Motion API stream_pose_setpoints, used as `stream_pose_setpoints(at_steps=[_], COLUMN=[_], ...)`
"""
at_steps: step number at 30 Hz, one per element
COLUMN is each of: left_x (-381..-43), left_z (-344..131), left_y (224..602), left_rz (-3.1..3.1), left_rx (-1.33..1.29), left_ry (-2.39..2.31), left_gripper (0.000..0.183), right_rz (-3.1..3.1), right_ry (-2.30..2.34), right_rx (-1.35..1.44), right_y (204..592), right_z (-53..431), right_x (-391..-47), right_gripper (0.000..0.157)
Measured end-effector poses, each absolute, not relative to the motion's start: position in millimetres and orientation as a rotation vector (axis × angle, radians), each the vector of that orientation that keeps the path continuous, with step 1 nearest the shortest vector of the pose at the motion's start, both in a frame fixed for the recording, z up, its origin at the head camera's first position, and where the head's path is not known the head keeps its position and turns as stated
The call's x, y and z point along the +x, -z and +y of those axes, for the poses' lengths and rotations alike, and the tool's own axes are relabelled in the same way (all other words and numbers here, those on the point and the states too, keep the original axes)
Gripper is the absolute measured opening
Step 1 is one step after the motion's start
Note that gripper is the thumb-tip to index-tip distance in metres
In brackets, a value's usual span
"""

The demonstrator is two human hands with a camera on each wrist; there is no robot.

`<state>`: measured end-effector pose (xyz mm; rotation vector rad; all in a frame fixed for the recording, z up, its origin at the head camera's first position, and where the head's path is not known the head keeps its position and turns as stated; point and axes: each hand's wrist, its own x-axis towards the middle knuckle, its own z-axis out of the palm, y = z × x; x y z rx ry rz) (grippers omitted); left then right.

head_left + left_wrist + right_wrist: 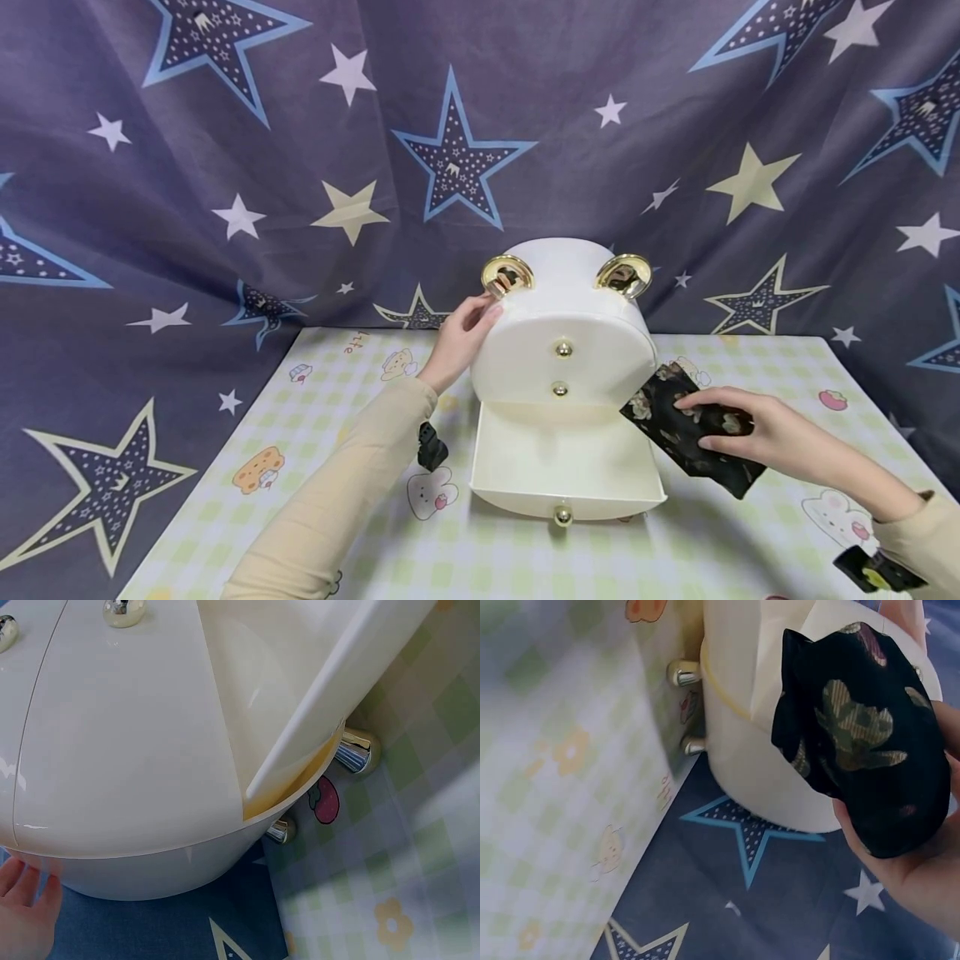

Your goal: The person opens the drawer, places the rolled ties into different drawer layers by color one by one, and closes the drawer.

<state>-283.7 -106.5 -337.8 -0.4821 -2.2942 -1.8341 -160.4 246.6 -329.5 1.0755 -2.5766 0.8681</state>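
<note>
A white rounded storage box (558, 358) with two gold ears stands on the table, its bottom drawer (566, 458) pulled out with a bare floor showing. My left hand (463, 337) rests on the box's upper left side, just below the left gold ear (507, 276). In the left wrist view, the left fingers (26, 889) touch the side of the box. To the right of the drawer, my right hand (738, 425) holds a folded black floral cloth (678, 429) between thumb and fingers. One corner of the cloth (862, 742) reaches the drawer's right edge.
A checked tablecloth (360, 467) with cartoon prints covers the table. Behind it hangs a dark star-patterned curtain (570, 100). The box has two gold knobs on its front and another knob (562, 516) on the drawer. Short gold feet (358, 751) hold the box off the table.
</note>
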Motion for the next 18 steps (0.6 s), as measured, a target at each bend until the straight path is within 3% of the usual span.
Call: stream_pose_setpoints(at_steps=[18], left_x=[-284.9], left_z=[-104.6], left_y=[338.6], left_rz=[-2.288], left_rx=[-0.465], left_ry=[1.806], left_gripper=[0.032], right_rz=[-2.671], right_ry=[-0.802], right_rx=[1.303], right_y=[317.2], right_z=[196.3], right_x=[-177.1], right_gripper=[0.041])
